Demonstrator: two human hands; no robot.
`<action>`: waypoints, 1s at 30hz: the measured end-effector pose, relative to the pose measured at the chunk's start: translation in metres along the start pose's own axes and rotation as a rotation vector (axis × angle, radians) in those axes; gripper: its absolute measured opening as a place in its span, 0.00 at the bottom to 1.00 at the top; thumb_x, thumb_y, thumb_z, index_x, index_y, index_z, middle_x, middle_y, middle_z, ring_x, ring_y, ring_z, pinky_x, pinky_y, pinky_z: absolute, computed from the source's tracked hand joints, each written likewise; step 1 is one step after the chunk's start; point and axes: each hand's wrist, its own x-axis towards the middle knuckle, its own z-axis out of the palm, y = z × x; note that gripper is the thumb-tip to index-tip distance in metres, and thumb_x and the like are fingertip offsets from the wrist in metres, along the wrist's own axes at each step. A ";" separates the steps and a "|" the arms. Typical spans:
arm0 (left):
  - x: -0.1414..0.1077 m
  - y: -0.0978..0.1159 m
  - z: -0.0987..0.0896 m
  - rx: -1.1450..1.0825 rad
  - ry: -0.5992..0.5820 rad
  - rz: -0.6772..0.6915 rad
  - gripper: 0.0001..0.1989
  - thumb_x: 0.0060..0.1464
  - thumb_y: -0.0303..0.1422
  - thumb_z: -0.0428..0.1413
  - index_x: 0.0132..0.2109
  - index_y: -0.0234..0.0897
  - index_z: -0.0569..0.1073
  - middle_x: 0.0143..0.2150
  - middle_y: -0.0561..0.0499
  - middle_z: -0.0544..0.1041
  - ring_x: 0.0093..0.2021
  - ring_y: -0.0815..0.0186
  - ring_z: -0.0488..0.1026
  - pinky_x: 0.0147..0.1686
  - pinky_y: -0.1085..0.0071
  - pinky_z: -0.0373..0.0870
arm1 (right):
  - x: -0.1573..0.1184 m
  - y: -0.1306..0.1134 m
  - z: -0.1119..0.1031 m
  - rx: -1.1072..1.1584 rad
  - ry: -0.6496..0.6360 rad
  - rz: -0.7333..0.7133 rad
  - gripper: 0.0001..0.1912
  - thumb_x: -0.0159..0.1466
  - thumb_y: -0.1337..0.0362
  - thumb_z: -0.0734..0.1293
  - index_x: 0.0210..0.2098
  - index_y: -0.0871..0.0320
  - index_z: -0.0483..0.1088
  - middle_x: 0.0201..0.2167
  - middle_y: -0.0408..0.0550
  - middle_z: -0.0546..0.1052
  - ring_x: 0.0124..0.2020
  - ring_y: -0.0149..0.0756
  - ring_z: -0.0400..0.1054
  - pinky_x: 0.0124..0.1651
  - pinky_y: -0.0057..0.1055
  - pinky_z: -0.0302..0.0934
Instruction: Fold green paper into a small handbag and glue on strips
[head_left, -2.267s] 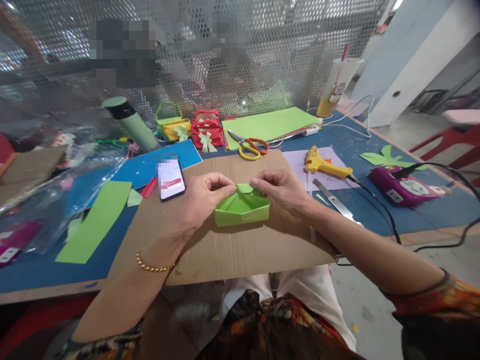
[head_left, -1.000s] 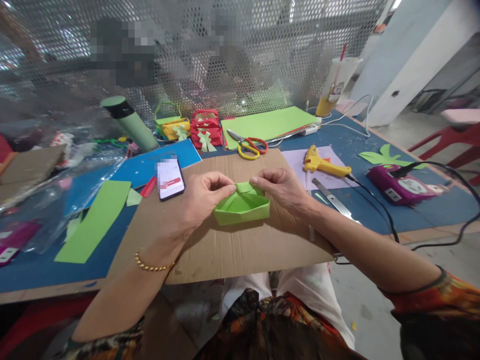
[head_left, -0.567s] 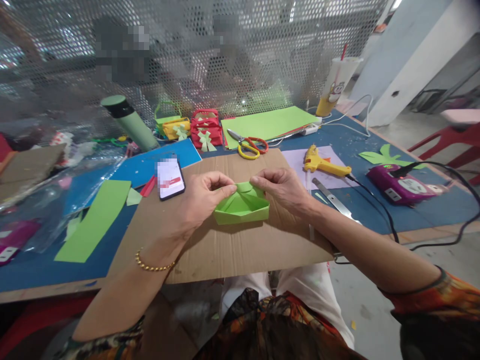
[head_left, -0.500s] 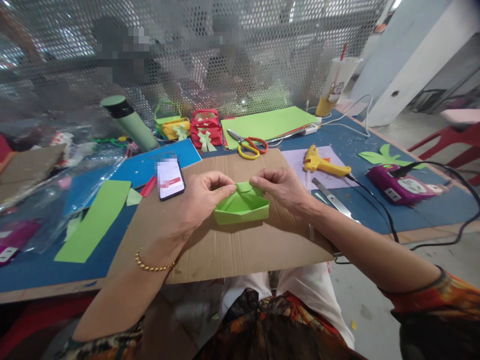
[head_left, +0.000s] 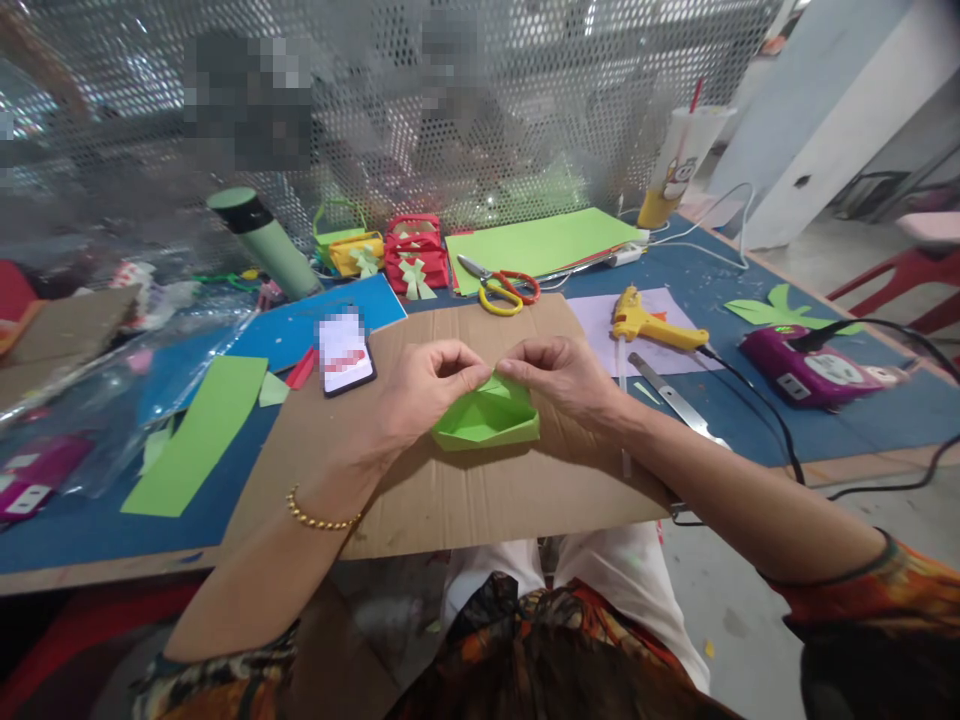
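Here, both forearms reach in from the near side, the left hand (head_left: 431,390) and right hand (head_left: 564,378) angled inward with fingertips almost meeting. Each hand's fingers are pinched, thumb against forefinger, on the far rim of a green paper box (head_left: 491,438). The box lies just on the near side of the fingers — a hollow shape with folded corners, its open side facing up. Below is a cardboard sheet (head_left: 420,510), stretching from the fingers to its near edge on the bench (head_left: 75,548). Beyond the fingers, more cardboard leads to the scissors (head_left: 489,279); leftward lies a phone (head_left: 346,362), rightward a yellow glue gun (head_left: 656,326) and a metal blade (head_left: 676,402).
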 end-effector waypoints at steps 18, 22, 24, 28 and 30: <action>0.002 -0.003 0.000 -0.016 0.076 0.007 0.13 0.48 0.42 0.65 0.29 0.35 0.79 0.27 0.50 0.79 0.28 0.69 0.70 0.27 0.73 0.66 | 0.000 -0.004 -0.008 -0.015 0.013 -0.051 0.37 0.65 0.29 0.62 0.24 0.58 0.72 0.22 0.46 0.72 0.26 0.32 0.66 0.34 0.32 0.59; 0.002 -0.002 -0.002 -0.014 0.094 0.024 0.13 0.47 0.42 0.65 0.29 0.36 0.79 0.27 0.50 0.79 0.28 0.68 0.70 0.28 0.73 0.66 | -0.001 -0.005 -0.008 -0.067 -0.015 -0.045 0.24 0.61 0.43 0.70 0.23 0.58 0.72 0.21 0.42 0.70 0.26 0.30 0.63 0.32 0.31 0.55; 0.001 -0.002 -0.001 0.000 0.098 0.042 0.13 0.48 0.42 0.64 0.29 0.36 0.79 0.27 0.50 0.78 0.28 0.68 0.70 0.28 0.73 0.66 | -0.001 -0.005 -0.006 -0.052 -0.010 -0.011 0.17 0.59 0.49 0.70 0.26 0.58 0.74 0.22 0.42 0.71 0.26 0.30 0.62 0.31 0.30 0.55; 0.000 -0.001 0.000 0.030 0.086 0.072 0.12 0.49 0.41 0.64 0.29 0.36 0.79 0.27 0.50 0.79 0.28 0.68 0.71 0.28 0.73 0.66 | -0.001 -0.003 -0.004 -0.059 0.023 -0.002 0.13 0.58 0.55 0.69 0.25 0.57 0.74 0.21 0.41 0.71 0.27 0.30 0.62 0.32 0.31 0.55; -0.001 0.000 0.000 0.037 0.079 0.082 0.11 0.49 0.41 0.64 0.29 0.36 0.79 0.28 0.50 0.79 0.28 0.68 0.71 0.28 0.73 0.66 | -0.002 -0.002 -0.003 -0.058 0.032 -0.008 0.13 0.58 0.55 0.68 0.23 0.57 0.74 0.20 0.40 0.70 0.27 0.31 0.63 0.34 0.31 0.55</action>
